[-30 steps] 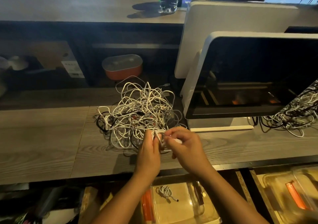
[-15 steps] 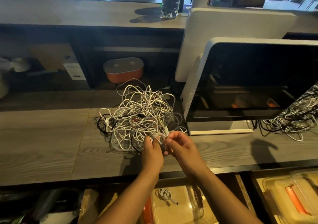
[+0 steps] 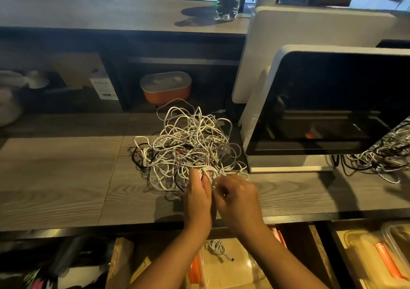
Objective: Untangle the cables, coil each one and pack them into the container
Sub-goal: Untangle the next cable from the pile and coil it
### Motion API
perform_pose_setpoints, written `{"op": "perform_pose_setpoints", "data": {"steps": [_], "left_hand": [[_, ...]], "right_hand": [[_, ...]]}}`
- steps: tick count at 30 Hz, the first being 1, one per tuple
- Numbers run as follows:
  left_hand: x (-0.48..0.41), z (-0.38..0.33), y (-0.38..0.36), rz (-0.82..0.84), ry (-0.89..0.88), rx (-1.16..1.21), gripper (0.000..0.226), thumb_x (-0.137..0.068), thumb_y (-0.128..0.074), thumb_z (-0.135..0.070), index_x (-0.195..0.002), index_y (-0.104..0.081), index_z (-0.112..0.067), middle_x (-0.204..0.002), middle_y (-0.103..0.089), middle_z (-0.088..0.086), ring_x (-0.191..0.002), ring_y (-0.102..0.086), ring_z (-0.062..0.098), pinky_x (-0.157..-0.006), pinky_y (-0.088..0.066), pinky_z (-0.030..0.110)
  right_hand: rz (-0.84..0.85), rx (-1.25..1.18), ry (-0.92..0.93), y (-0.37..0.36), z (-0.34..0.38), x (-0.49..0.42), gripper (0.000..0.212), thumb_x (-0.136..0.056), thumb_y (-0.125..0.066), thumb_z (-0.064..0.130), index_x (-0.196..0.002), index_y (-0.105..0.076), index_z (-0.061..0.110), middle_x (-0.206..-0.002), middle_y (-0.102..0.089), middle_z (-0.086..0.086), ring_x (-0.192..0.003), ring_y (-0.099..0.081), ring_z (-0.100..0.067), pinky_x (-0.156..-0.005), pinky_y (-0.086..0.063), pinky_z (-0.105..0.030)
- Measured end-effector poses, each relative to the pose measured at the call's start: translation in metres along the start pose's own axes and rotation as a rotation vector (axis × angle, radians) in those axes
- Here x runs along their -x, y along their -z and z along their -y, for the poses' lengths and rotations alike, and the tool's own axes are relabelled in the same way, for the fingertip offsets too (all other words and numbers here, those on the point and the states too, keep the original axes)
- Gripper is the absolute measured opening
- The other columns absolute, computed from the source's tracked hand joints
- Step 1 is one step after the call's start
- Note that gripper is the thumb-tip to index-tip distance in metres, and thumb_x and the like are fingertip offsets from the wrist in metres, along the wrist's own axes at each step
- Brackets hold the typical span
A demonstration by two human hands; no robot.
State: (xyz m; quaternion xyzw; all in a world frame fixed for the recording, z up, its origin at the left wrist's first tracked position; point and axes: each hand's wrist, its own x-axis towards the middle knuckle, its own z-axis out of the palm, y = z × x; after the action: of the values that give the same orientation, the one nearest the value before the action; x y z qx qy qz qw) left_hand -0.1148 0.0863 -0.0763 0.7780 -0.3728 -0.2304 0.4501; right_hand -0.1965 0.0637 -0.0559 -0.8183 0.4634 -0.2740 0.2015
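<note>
Early stage: one coiled cable (image 3: 216,246) in container (image 3: 238,272) below counter (image 3: 66,177) edge. Tangle (image 3: 190,146) on counter mostly intact. Your left grip (image 3: 197,196) and right grip (image 3: 238,196) both pinch white strand at its near edge; nearly all coiling, packing left

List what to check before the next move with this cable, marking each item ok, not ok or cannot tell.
1. Left hand and right hand both grip the white cable: ok.
2. White cable free of the pile: cannot tell, loops overlap.
3. Coil finished: cannot tell, the hands hide it.
4. Container below the desk has room: ok, one coiled cable inside.
5. Pile sits fully on the desk: ok.
</note>
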Motion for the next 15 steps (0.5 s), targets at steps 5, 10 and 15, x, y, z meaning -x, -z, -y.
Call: {"op": "perform_pose_setpoints", "data": {"steps": [5, 10, 15], "left_hand": [[0.012, 0.001, 0.003, 0.050, -0.013, 0.181, 0.025, -0.098, -0.033, -0.020, -0.074, -0.035, -0.028, -0.068, -0.047, -0.004, -0.062, -0.043, 0.012, -0.057, -0.036, 0.029], [0.013, 0.008, 0.002, -0.024, -0.158, 0.091, 0.011, -0.097, -0.040, -0.011, -0.088, -0.038, -0.017, -0.068, -0.046, -0.009, -0.059, -0.045, 0.004, -0.050, -0.036, 0.013], [0.007, 0.012, 0.004, -0.024, -0.204, 0.141, 0.021, -0.097, -0.040, -0.008, -0.085, -0.037, -0.025, -0.070, -0.048, -0.011, -0.059, -0.049, 0.003, -0.051, -0.036, 0.020]], "right_hand": [[-0.063, -0.131, -0.091, 0.005, 0.005, -0.003, 0.006, -0.080, -0.070, 0.012, -0.081, -0.068, 0.018, -0.067, -0.063, 0.008, -0.059, -0.056, -0.004, -0.054, -0.048, -0.018], [-0.082, -0.144, -0.045, 0.003, 0.004, 0.001, 0.014, -0.082, -0.069, 0.007, -0.093, -0.075, 0.015, -0.079, -0.067, 0.006, -0.068, -0.053, 0.004, -0.062, -0.043, -0.008], [0.055, -0.497, -0.224, 0.012, 0.007, 0.002, 0.025, -0.087, -0.062, 0.004, -0.101, -0.066, 0.024, -0.080, -0.061, 0.010, -0.077, -0.061, -0.001, -0.065, -0.049, -0.012]]}}
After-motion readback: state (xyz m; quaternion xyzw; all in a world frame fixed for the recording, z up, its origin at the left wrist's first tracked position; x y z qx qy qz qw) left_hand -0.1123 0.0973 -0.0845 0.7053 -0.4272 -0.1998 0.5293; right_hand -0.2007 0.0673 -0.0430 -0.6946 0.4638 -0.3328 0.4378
